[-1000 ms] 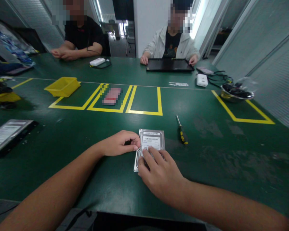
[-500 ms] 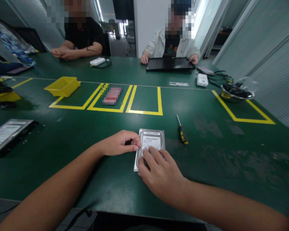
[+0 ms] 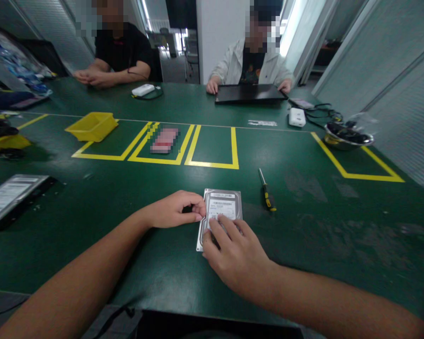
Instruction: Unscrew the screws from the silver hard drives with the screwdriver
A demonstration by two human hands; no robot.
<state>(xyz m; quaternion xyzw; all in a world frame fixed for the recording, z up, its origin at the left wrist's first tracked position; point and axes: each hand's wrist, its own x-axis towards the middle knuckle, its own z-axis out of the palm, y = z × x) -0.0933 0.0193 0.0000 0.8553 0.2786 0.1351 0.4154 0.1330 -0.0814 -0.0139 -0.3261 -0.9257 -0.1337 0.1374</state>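
Observation:
A silver hard drive [image 3: 224,200] with a white printed label lies flat on the green table in front of me. My left hand [image 3: 180,209] is at its left edge, the thumb and curled fingertips closing against that side. Over the drive's lower half is my right hand [image 3: 235,247], its bent fingers and thumb resting on the label and lower left part. Whatever lies under the right fingers is hidden. To the right of the drive lies a screwdriver [image 3: 267,195] with a black and yellow handle, touched by neither hand.
Another hard drive [image 3: 14,195] lies at the left. Farther back are a yellow bin [image 3: 93,127], a pink pixelated object [image 3: 165,141], yellow tape outlines and a metal bowl [image 3: 348,141] of dark parts. Across the table sit two people, one holding a black flat panel [image 3: 250,94].

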